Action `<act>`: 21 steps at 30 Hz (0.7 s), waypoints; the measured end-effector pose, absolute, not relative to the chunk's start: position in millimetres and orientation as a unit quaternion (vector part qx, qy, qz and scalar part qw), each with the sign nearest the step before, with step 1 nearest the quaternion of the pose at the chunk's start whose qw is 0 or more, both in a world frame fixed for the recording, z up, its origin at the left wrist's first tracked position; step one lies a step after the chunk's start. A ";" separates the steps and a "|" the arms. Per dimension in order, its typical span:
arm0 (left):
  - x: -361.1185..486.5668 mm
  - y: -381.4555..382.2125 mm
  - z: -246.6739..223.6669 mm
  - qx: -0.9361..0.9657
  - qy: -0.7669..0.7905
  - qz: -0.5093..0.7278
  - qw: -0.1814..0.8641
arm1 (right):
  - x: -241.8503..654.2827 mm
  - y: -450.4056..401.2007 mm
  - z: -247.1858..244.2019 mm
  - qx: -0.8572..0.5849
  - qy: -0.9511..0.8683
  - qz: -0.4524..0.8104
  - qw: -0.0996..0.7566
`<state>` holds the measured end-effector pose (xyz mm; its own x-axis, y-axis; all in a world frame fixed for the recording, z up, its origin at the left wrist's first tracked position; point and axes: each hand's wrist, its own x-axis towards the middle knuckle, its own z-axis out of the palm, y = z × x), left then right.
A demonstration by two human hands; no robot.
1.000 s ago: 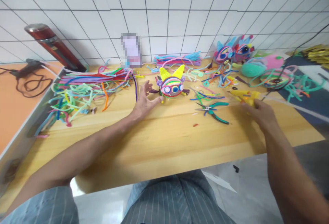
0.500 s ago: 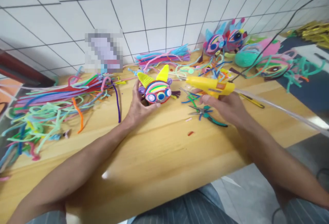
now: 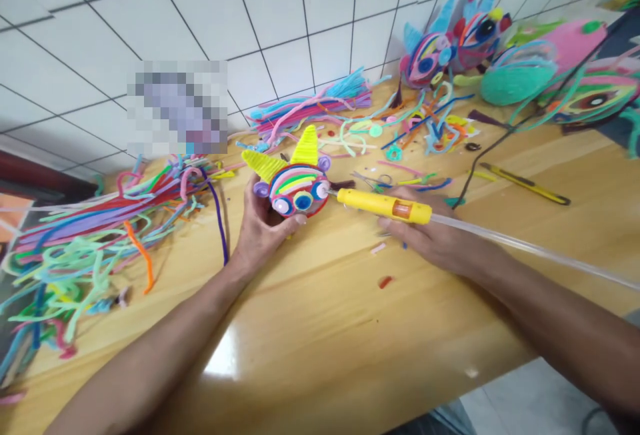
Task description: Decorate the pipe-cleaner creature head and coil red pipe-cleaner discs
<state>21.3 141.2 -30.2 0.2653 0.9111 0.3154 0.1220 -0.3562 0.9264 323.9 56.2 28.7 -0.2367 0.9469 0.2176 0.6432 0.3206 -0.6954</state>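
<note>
My left hand (image 3: 267, 222) is wrapped round the side of a small pipe-cleaner mask (image 3: 297, 188) with yellow ears, striped brow and round coiled discs. In my right hand (image 3: 420, 228) is a yellow hot glue gun (image 3: 380, 206), held nearly level with its nozzle pointing left. Its tip is at the pale coil on the mask's right side; whether they touch I cannot tell. A long clear glue stick (image 3: 530, 246) sticks out of the gun's back. Part of the right hand's fingers is hidden behind the gun.
Pipe cleaners (image 3: 95, 235) lie heaped at the left, with another bundle (image 3: 315, 105) by the tiled wall. Finished masks (image 3: 425, 62) stand at the back right near a green yarn ball (image 3: 517, 82). A yellow utility knife (image 3: 525, 183) and a black cord (image 3: 480, 158) lie at the right.
The glue gun has moved left and down, bringing its nozzle to the mask's right coil. My left hand keeps its hold on the mask. The camera view has shifted.
</note>
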 end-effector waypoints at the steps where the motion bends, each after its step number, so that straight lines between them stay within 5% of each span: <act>1: 21.0 141.3 -30.2 0.677 0.382 0.469 0.418 | 323.3 56.5 29.6 -0.533 -0.748 0.245 0.310; 21: 18.6 140.0 -27.2 0.687 0.382 0.463 0.410 | 320.3 60.1 18.9 -0.522 -0.754 0.232 0.325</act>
<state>18.6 140.0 -27.2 0.2806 0.9040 0.3226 0.1444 -0.3721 0.9169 320.3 60.1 18.9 -0.2447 0.9373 0.2483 0.6360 0.3484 -0.6886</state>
